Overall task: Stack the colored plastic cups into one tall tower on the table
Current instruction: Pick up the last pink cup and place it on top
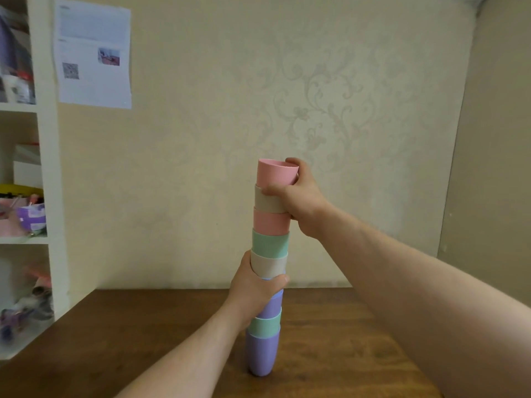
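On the table (pixel 330 334) your tower (pixel 268 271) stands eight cups high, with no loose cups in view. Your left hand (pixel 254 288) wraps its middle; your right hand (pixel 298 196) grips the pink top cup (pixel 275 172), apparently seating it.

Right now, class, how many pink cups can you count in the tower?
2. The top pink cup crowns the tower, gripped by the right hand; the lower pink cup sits third from the top. The hands may hide others.
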Tool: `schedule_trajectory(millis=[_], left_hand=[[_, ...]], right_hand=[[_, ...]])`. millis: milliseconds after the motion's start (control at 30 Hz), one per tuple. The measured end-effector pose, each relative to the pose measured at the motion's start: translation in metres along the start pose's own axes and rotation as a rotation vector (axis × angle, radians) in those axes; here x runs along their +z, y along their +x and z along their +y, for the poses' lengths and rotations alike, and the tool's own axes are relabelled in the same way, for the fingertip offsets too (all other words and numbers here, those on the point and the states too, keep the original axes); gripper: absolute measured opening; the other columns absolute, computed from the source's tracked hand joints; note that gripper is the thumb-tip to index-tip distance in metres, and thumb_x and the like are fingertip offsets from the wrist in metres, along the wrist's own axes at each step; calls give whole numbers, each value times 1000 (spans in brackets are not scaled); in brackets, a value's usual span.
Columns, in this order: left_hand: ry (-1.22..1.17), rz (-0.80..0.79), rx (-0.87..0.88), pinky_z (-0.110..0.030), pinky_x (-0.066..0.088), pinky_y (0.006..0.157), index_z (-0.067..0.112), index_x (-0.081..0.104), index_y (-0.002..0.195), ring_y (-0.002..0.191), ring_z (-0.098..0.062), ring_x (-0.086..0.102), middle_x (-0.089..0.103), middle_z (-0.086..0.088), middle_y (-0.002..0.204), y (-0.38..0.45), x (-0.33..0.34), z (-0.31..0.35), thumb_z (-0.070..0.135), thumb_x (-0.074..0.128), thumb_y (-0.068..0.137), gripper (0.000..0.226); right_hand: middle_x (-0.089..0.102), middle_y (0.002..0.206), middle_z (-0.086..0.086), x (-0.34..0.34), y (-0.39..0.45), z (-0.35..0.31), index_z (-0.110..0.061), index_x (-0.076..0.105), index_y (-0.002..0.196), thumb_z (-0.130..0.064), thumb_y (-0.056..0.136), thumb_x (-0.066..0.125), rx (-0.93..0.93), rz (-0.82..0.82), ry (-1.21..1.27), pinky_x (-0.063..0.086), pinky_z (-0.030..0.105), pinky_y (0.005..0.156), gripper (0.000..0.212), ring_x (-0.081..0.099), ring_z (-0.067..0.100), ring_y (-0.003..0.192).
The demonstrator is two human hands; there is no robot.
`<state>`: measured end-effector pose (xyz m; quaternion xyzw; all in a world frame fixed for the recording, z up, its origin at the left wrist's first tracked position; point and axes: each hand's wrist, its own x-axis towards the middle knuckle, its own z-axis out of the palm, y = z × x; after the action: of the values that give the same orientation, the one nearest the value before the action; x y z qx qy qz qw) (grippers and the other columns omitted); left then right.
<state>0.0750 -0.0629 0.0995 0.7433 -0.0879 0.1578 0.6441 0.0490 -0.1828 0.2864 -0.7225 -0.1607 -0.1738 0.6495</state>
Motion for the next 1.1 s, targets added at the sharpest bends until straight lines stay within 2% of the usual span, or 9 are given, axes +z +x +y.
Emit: schedule_trajectory(millis=[100, 200, 367, 533, 633, 700, 800, 867, 1100], left_hand=[[3, 6, 0, -29, 62, 74, 29, 63, 116, 93, -20, 77, 79, 7, 101, 0, 1, 0, 28, 92, 70, 54], [-7, 2, 12, -25, 59, 72, 28, 62, 118, 93, -17, 77, 79, 6, 104, 0, 0, -1, 23, 93, 74, 54], [-28, -9, 25, -21, 56, 72, 28, 63, 120, 90, -9, 76, 79, 8, 105, 1, 0, -2, 24, 95, 75, 56], [109, -85, -35, -31, 60, 89, 41, 52, 137, 110, -8, 72, 73, 17, 123, -12, -4, -22, 49, 99, 58, 92], [185, -152, -109, -18, 57, 80, 43, 57, 129, 104, 2, 72, 75, 23, 115, -36, -10, -56, 39, 102, 59, 84], [201, -159, -143, -13, 56, 71, 39, 65, 121, 92, 5, 76, 80, 18, 104, -48, -10, -77, 25, 100, 63, 70], [245, -182, -212, -23, 64, 63, 34, 66, 117, 75, 0, 77, 82, 7, 94, -52, -12, -91, 8, 92, 60, 68], [275, -208, -220, -23, 65, 66, 35, 65, 122, 84, -5, 78, 82, 9, 100, -47, -13, -98, 10, 93, 58, 74], [310, -148, -222, -14, 58, 65, 34, 63, 133, 97, -7, 72, 76, 14, 112, -17, -10, -108, 10, 97, 63, 81]], right_hand=[[61, 134, -4, 0, -1, 3, -38, 40, 157, -16, 79, 82, 19, -20, 50, 60, 44, 90, 91, 66, 26, 118], [62, 141, -3, 0, -1, -1, -40, 42, 156, -4, 87, 74, 28, -41, 68, 53, 37, 78, 85, 65, 26, 115], [63, 135, -2, -1, -7, 1, -41, 34, 160, -6, 91, 78, -9, -69, 3, 57, 38, 77, 89, 68, 24, 115], [73, 122, 8, -8, -31, 68, -31, 45, 150, -8, 81, 92, -20, -142, -70, 67, 31, 81, 87, 77, 12, 99], [76, 117, 2, -8, -58, 138, -17, 52, 146, 5, 82, 92, 116, -147, -85, 63, 22, 76, 78, 78, -2, 90], [80, 119, 1, -2, -80, 183, -21, 61, 138, -3, 81, 95, 225, -137, -90, 65, 25, 80, 69, 80, 3, 97], [83, 117, 0, 12, -102, 236, -30, 67, 126, -28, 66, 99, 301, -113, -152, 67, 42, 95, 68, 81, 18, 110], [83, 116, -6, 20, -108, 259, -40, 64, 128, -36, 57, 99, 304, -97, -182, 65, 50, 99, 79, 80, 16, 111], [79, 115, -16, 30, -81, 266, -44, 60, 131, -39, 58, 97, 332, -92, -250, 64, 41, 98, 82, 75, 8, 109]])
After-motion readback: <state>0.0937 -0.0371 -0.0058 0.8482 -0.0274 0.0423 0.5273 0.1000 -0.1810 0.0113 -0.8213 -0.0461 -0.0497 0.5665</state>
